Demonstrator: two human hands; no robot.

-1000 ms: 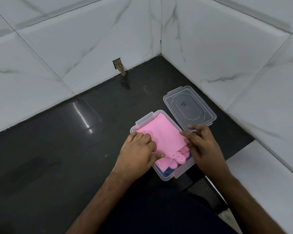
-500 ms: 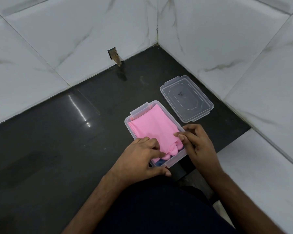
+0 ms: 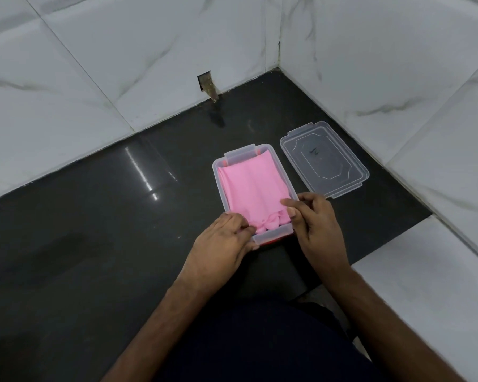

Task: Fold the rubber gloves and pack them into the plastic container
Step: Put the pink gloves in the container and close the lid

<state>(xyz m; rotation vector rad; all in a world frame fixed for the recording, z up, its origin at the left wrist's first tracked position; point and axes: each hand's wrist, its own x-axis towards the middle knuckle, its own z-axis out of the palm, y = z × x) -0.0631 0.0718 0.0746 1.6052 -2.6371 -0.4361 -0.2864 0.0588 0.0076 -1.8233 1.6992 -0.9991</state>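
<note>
Both hands, left (image 3: pixel 223 244) and right (image 3: pixel 313 221), pinched the pink rubber glove's (image 3: pixel 253 193) bunched fingers into the plastic container (image 3: pixel 218 172); springy rubber risked popping above the rim, blocking the lid (image 3: pixel 324 159).

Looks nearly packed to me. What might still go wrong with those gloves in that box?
The pink glove has bunched fingers at the near end of the container, by the left hand and right hand. They may spring up and get pinched under the lid, which lies apart on the dark counter. Pressing near that end might also tip or slide the light box.
</note>
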